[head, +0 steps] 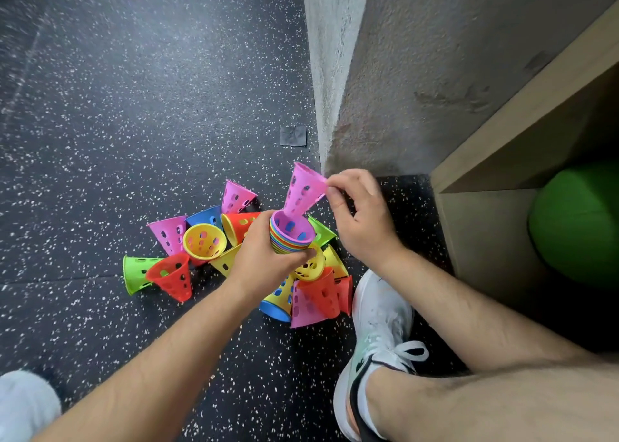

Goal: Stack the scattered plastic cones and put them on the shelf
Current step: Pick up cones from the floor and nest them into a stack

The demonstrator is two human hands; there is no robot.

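Grips nested cone stack (pixel 290 242) in left hand (pixel 264 254), mouth up to receive. Pinches pink cone (pixel 304 190) by its rim with right hand (pixel 360 222), narrow end tilted into stack mouth for nesting. Shows loose cones (pixel 172 275) strewn on speckled floor (pixel 134 106) near wall corner, wooden shelf (pixel 502 150) just beside.

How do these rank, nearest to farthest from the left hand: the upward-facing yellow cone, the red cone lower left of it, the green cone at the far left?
1. The yellow cone, just left of the left hand.
2. The red cone, lower left of the yellow one.
3. The green cone, at the pile's far left edge.
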